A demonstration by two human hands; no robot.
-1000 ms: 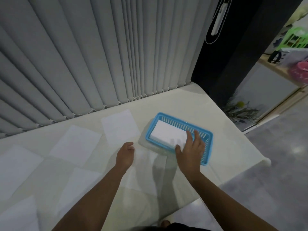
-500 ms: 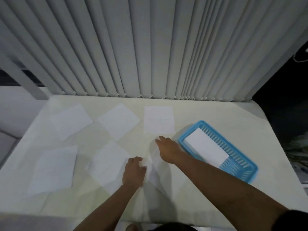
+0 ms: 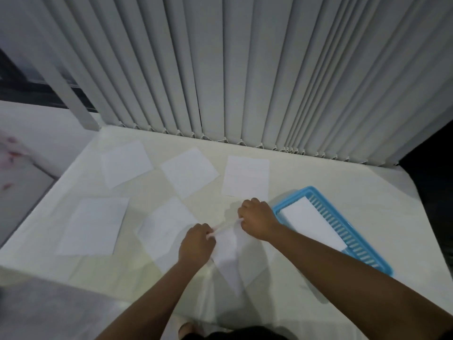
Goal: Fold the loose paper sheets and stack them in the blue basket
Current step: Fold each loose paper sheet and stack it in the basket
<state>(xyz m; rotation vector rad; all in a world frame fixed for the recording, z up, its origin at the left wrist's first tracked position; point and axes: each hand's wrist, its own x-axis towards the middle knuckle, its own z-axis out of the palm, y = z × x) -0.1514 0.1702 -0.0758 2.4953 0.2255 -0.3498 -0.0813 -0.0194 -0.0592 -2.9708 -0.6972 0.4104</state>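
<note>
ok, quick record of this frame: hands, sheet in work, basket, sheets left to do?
left hand: pinches far edge of sheet in work
right hand: pinches the same edge
sheet in work: far edge lifted, near part on table
blue basket: right of the hands, holds folded stack
loose sheets: five, flat on table

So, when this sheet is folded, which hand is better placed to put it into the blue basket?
Probably the right hand: it pinches the sheet and sits beside the blue basket; the left hand is farther from it.
</note>
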